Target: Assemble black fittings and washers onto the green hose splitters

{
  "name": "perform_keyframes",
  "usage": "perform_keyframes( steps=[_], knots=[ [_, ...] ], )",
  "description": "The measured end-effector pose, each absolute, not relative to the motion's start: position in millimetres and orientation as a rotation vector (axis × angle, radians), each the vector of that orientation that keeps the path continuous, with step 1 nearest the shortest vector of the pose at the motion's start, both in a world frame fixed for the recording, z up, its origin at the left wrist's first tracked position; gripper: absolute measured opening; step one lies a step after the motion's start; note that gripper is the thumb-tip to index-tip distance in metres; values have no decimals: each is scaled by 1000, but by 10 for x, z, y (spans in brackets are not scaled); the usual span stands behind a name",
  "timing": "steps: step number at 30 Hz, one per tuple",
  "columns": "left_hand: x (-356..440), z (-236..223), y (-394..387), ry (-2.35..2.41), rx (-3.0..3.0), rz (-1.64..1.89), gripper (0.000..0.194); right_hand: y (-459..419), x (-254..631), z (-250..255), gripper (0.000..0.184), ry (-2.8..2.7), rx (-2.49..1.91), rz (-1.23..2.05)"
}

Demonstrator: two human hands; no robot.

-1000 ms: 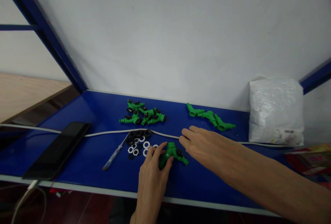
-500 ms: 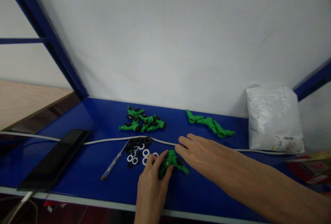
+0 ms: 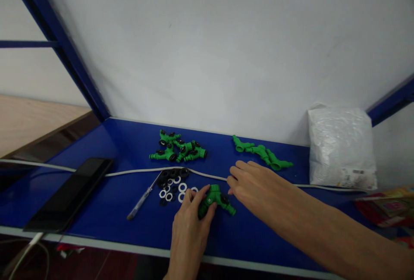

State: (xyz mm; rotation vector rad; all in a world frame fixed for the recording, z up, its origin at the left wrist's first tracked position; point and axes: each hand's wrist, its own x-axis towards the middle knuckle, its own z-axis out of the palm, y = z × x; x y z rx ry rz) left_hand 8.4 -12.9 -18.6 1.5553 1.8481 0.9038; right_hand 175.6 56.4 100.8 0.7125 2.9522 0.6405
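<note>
On the glossy blue desk, beside the flat white rings, I see the left hand pinching a green Y-shaped hose splitter. The right hand curls just beside it; I can't tell whether its grip holds anything. I'd brace the body firmly, clear of the black knob. It looks like smooth moulded plastic, with a stubby round collar.
</note>
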Motion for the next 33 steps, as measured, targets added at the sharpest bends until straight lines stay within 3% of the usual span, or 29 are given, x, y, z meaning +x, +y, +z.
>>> perform_keyframes(
  steps=[7,13,19,26,33],
  knots=[
    [108,-127,-135,1875,1534,889,38,509,2179,912,8,3078,990,402],
    [124,-73,-152,1850,1532,932,36,106,2705,212,18,2983,1745,-325],
    [109,-61,-135,1874,1579,984,32,-185,2680,-186,21,2950,2155,-102],
    [56,-50,-140,1836,1610,987,36,-160,2687,-130,26,2948,2286,140],
    [7,-98,-147,1814,1650,933,39,27,2735,-49,37,2812,2427,180]
  ],
)
